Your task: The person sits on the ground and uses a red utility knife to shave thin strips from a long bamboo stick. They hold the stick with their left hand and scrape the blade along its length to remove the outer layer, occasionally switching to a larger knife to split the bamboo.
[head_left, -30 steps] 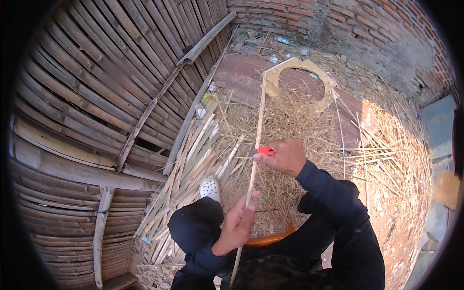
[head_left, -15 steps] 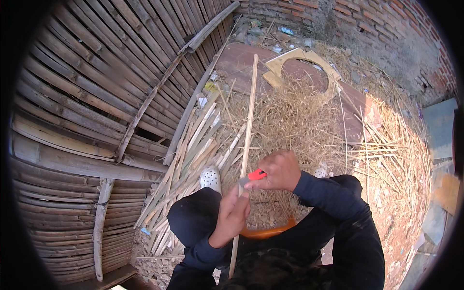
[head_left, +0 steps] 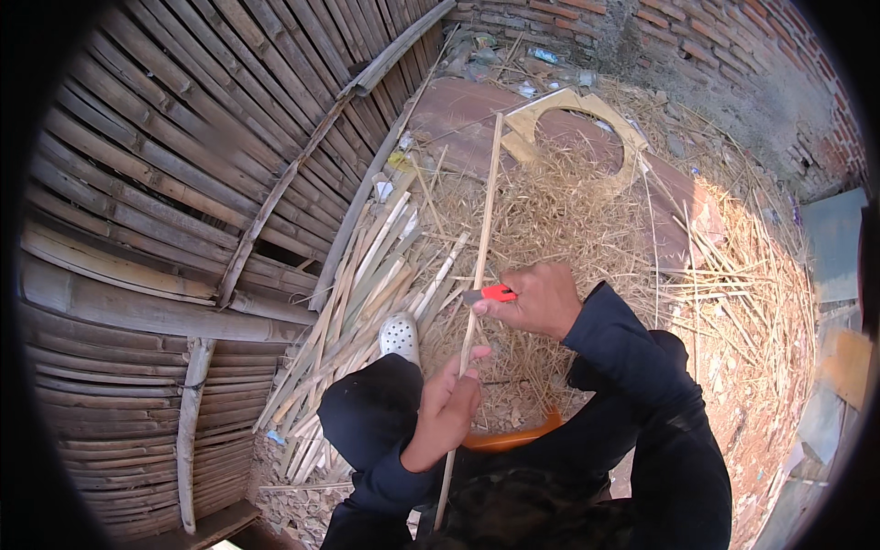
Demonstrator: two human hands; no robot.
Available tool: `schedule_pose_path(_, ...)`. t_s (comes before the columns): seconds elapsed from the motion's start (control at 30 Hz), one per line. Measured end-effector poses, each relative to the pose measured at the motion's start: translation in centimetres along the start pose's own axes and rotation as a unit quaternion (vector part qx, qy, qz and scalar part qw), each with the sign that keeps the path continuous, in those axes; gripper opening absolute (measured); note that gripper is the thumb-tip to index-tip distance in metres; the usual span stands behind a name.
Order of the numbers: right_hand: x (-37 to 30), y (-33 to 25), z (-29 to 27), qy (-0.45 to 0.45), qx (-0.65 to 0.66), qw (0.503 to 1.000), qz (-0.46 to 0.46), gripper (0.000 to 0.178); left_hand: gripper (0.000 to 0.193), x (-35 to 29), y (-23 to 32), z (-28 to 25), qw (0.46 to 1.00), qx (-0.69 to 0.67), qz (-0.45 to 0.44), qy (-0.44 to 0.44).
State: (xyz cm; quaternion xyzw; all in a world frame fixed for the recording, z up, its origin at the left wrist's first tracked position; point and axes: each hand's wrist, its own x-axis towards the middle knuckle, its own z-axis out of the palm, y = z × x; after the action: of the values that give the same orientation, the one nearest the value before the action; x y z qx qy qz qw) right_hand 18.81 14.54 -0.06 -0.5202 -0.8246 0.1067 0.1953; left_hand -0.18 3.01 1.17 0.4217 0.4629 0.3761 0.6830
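A long, thin bamboo strip (head_left: 488, 211) slants up from my lap, its far end near the board with the round cutout. Low on the strip, my left hand (head_left: 446, 403) is closed around it, the thumb laid along it. My right hand (head_left: 539, 299) grips a red-handled utility knife (head_left: 499, 292) farther up. The knife's grey blade lies across the strip, above my left hand. Shavings hide the ground beneath both hands.
Split bamboo strips (head_left: 367, 293) lie piled at my left, beside my white clog (head_left: 400, 337). Ahead are heaped shavings (head_left: 559, 215) and a wooden board with a round hole (head_left: 632, 142). A bamboo wall (head_left: 156, 165) rises on the left, a brick wall (head_left: 715, 55) at the back.
My right hand and the knife have moved up along the strip, away from my left hand. The strip's far end has swung slightly right and down.
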Motion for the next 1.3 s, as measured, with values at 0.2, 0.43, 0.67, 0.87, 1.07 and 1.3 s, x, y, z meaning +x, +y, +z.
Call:
schedule_pose_path(0.2, -2.0, -2.5, -0.2, 0.001, 0.065, 0.993, -0.094, 0.059, 0.033, 0.1, 0.1, -0.1, 0.998, -0.045, 0.021, 0.035)
schedule_pose_path(0.43, -2.1, -1.9, 0.9, 0.078, 0.05, 0.984, -0.151, 0.063, 0.028, 0.1, -0.1, -0.2, 0.999, -0.023, 0.023, 0.023)
schedule_pose_path(0.67, -1.5, -0.8, 1.6, 0.129, 0.003, 0.975, -0.184, 0.064, 0.024, 0.1, 0.9, 0.2, 0.997, 0.065, 0.023, 0.038)
schedule_pose_path(0.87, -1.0, -0.7, 1.4, 0.145, -0.008, 0.971, -0.19, 0.066, 0.022, 0.2, 0.6, 0.2, 0.994, 0.079, 0.043, 0.054)
schedule_pose_path(1.07, -0.3, 0.4, 1.8, 0.162, -0.027, 0.967, -0.195, 0.067, 0.03, 0.7, 0.5, 0.3, 0.993, 0.094, 0.052, 0.058)
schedule_pose_path(1.3, 4.9, 8.5, -4.6, 0.152, 0.013, 0.963, 0.224, 0.067, 0.033, -1.0, -0.5, 0.6, 1.0, -0.013, 0.008, 0.013)
